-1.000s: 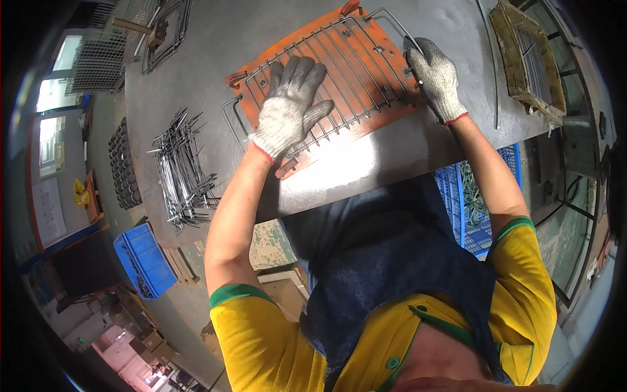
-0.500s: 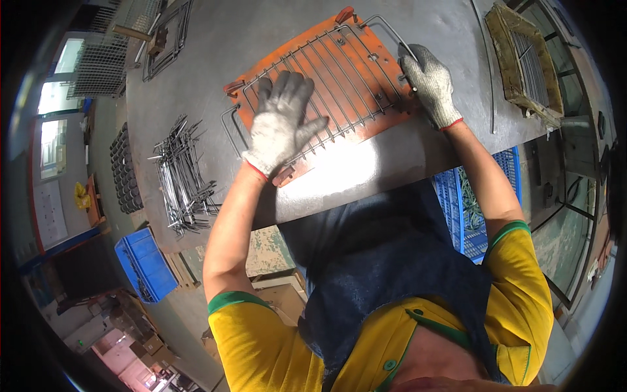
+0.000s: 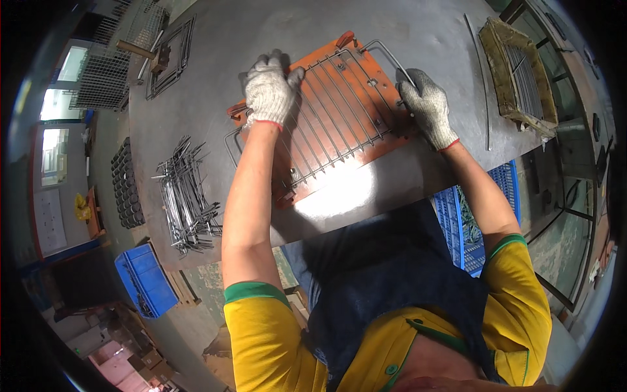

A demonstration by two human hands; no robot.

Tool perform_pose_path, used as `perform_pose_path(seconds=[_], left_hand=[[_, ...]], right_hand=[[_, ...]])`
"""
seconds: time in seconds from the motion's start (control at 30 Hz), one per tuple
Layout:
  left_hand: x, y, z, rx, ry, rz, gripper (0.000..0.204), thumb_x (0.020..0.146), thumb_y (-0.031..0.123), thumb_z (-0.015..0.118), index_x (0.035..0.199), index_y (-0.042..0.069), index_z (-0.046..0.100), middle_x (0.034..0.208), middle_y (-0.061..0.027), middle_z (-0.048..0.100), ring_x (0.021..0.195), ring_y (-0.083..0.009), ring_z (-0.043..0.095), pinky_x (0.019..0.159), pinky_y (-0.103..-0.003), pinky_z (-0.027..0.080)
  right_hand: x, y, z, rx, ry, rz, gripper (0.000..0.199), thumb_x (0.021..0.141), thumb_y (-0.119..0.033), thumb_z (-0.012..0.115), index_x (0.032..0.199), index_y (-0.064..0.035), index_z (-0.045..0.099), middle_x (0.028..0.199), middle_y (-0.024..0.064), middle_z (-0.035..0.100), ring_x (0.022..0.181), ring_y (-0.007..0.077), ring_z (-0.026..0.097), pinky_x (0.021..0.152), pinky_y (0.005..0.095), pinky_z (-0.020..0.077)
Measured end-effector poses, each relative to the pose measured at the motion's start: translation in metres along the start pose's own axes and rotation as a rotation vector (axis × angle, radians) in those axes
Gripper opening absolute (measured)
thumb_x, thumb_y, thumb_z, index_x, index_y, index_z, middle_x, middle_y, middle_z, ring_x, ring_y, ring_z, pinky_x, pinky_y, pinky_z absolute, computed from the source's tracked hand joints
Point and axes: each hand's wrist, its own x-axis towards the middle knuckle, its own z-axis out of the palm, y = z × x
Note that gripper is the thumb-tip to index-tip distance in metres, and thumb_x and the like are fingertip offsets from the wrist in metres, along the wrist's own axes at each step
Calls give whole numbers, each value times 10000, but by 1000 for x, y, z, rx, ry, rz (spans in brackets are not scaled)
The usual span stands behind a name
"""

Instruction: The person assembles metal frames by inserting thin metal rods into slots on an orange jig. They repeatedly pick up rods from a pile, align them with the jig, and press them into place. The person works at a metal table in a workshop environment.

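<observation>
Shifted to upper centre, my left hand (image 3: 266, 90), grip unclear; my right hand (image 3: 428, 106) clasps the probably stiff rack (image 3: 334, 112) by its handle (image 3: 397, 63).

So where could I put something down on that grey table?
Beyond the orange board, between the wire frames and the long rod, the table looks bare. Another bare strip lies between the board and the near edge. It's crowded at left, with piled wires, and on the board, under the wire rack.
</observation>
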Motion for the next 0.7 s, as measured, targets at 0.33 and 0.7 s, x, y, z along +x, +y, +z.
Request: perform_pose_path(seconds=[0.33,0.7], left_hand=[[43,-16,17,-779,238,-420,419,877,185,679,1240,-5,595,1031,-144,691,970,-229,677,857,-311,514],[-36,127,-53,-1666,46,-252,553,907,111,587,1405,-8,377,969,-117,669,766,-166,653,682,-305,549]], right_hand=[[2,1,-1,-45,9,-69,299,916,-277,553,1141,-93,624,953,163,675,839,321,674,769,412,515],[-2,-72,-18,600,-528,166,294,940,-310,577,1141,-101,627,698,17,624,535,97,572,489,252,475]])
